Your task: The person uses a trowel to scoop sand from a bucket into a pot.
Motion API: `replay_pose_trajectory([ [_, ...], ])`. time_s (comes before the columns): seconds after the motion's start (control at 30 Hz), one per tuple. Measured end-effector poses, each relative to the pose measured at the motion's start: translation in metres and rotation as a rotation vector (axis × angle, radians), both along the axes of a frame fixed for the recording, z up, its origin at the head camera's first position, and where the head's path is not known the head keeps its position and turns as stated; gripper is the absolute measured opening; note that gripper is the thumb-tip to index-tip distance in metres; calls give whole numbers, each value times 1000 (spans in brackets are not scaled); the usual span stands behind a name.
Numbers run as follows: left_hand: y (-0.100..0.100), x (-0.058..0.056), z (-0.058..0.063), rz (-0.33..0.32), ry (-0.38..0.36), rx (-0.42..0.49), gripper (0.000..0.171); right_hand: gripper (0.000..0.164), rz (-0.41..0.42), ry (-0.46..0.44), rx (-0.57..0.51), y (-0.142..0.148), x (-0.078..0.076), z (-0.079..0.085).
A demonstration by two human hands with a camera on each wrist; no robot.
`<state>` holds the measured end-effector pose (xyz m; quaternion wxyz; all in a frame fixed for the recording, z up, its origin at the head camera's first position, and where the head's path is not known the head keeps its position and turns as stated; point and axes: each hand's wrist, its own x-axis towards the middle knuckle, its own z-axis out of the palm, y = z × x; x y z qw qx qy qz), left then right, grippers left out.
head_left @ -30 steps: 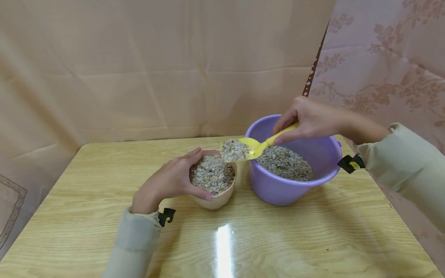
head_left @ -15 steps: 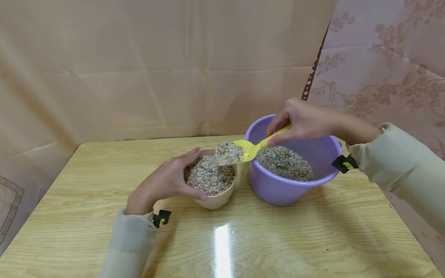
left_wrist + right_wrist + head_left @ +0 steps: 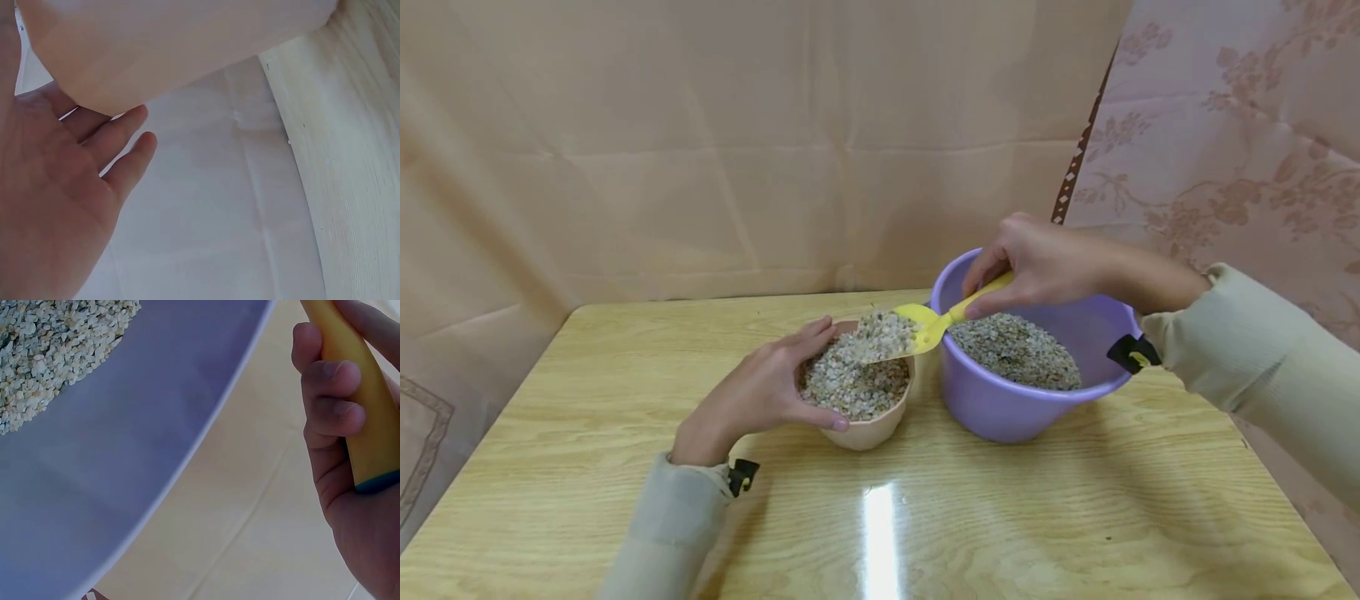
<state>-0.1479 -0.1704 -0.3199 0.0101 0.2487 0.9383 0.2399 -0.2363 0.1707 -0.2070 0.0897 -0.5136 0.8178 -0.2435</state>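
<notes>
My right hand (image 3: 1037, 262) grips the yellow handle of a small scoop (image 3: 934, 327), its fingers wrapped round it in the right wrist view too. Pale gravel (image 3: 887, 333) is heaped on the scoop's blade, which tips over the rim of a peach-coloured pot (image 3: 868, 433). Gravel (image 3: 857, 387) fills that pot nearly to the top. My left hand (image 3: 760, 392) holds the pot from its left side, thumb at the near rim and fingers round the far side. In the left wrist view, the fingers (image 3: 122, 134) lie against the pot's wall.
A purple bucket (image 3: 1000, 408) stands right of the pot, partly filled with gravel (image 3: 1015, 354); its rim passes beneath my right hand. Both stand on a wood-grain table (image 3: 1037, 525). A beige curtain (image 3: 737, 167) hangs behind the table, and a floral pink cloth (image 3: 1247, 167) hangs at right.
The loaded scoop has moved left and slightly down, from the pot's right edge to over its middle, and its gravel now merges with the pot's in view. My left hand has shifted slightly left.
</notes>
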Motion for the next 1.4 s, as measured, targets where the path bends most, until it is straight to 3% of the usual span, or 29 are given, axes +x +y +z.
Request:
replay_pose_trajectory([
  [0.53, 1, 0, -1, 2, 31, -22, 121, 9, -21, 116, 103, -12, 4, 13],
  [0.7, 1, 1, 0, 0, 43, -30, 121, 4, -21, 179, 165, -20, 8, 23],
  [0.93, 3, 2, 0, 3, 49, -35, 119, 5, -49, 198, 273, -30, 14, 34],
  [1.1, 4, 1, 0, 13, 25, -22, 122, 4, -48, 274, 339, -38, 20, 42],
  [1.4, 4, 2, -1, 27, 12, -20, 124, 14, -92, 357, 451, -45, 30, 55],
])
